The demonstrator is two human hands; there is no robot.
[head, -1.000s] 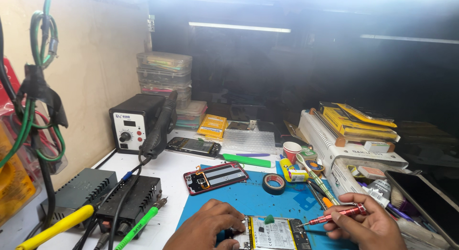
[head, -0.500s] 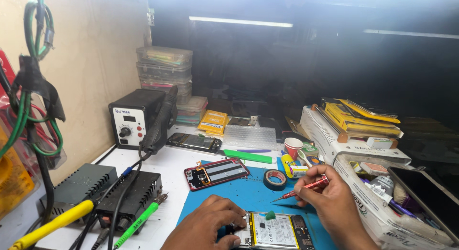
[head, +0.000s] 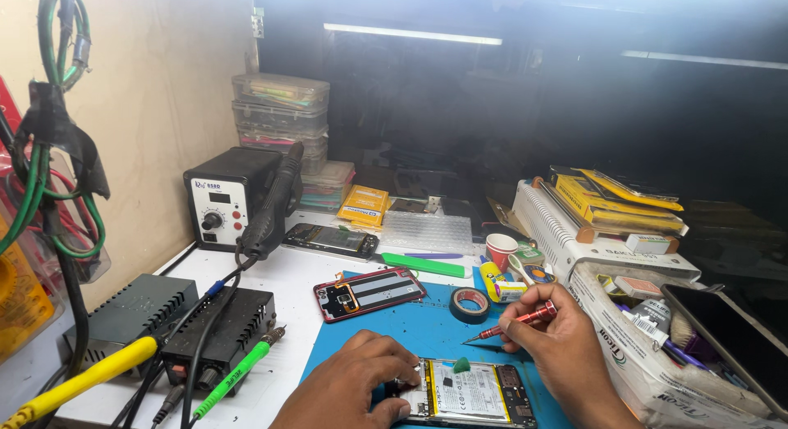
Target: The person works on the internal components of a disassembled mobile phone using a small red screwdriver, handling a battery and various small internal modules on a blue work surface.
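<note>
The opened phone (head: 469,394) lies flat on the blue work mat (head: 427,326) at the near edge of the bench (head: 283,285), directly below and between the two hands, its long axis running left to right across the view. The left hand (head: 349,388) is the nearer of the two: it rests on the phone's left end, fingers curled down and pressing on that edge and corner, so it grips or pins the body in place. The right hand (head: 550,347) sits just beyond the phone's right end, closed in a pen-like pinch round a red precision screwdriver (head: 510,321); the tool's tip points left and slightly down, hanging above the mat just behind the phone's upper edge, not touching the phone as far as can be told. A small green pick (head: 461,365) sits on the phone's upper edge. A roll of black tape (head: 469,305) and a red-rimmed back cover (head: 369,293) lie farther back on the mat.
</note>
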